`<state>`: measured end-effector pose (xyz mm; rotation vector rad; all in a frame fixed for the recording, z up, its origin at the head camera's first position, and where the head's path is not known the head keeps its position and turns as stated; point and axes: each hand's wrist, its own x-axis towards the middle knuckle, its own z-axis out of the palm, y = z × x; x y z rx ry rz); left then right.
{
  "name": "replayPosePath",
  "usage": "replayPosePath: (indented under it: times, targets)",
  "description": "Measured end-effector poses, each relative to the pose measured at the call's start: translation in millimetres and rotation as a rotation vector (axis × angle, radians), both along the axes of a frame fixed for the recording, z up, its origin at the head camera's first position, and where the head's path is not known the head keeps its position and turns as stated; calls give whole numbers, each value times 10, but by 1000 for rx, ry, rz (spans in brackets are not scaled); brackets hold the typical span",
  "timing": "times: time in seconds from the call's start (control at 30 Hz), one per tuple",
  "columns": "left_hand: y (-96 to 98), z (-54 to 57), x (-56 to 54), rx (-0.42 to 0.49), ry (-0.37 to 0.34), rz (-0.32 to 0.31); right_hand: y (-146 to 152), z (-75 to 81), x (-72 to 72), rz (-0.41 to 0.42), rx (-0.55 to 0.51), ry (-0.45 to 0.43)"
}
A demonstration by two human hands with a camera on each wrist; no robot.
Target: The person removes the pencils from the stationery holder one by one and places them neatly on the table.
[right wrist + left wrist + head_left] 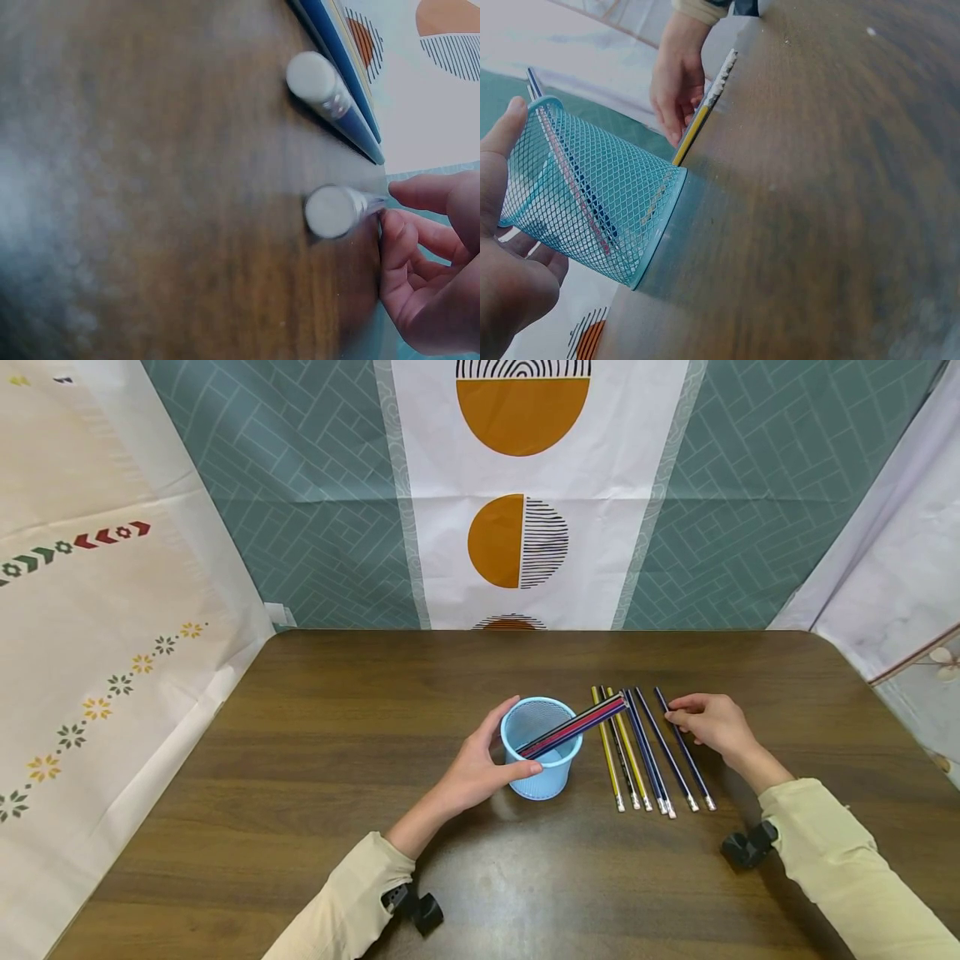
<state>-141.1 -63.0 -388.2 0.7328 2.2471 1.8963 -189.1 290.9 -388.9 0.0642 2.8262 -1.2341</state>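
Note:
A light blue mesh pencil cup (542, 783) stands on the table, with my left hand (474, 768) gripping its side, thumb near the rim. Several dark and red pencils (577, 724) lean inside it toward the right; their lower ends show through the mesh in the left wrist view. Right of the cup lies a row of yellow, black and blue pencils (651, 760), white erasers toward me. At the row's right end, my right hand (711, 723) pinches a dark blue pencil (693, 768) near its far end. In the right wrist view, thumb and fingertips (399, 232) meet around it.
The brown wooden table (247, 827) ends at a patterned cloth backdrop (330, 502). More cloth hangs at the left and right sides. Dark camera mounts (750, 847) are strapped to both wrists.

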Motion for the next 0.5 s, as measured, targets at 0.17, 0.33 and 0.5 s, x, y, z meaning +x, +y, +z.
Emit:
replayPosePath:
  times: [0.17,0.33,0.5]
  targets:
    - [4,-6,-3,1,1,0,0,-7,-4,-4,-8,0]
    - [5,-13,-7,-2,-2,1,10,-5,-4,-4,-39,-8]
    - [4,-15,-8,0,-3,0,35,1,1,-2,-93,-39]
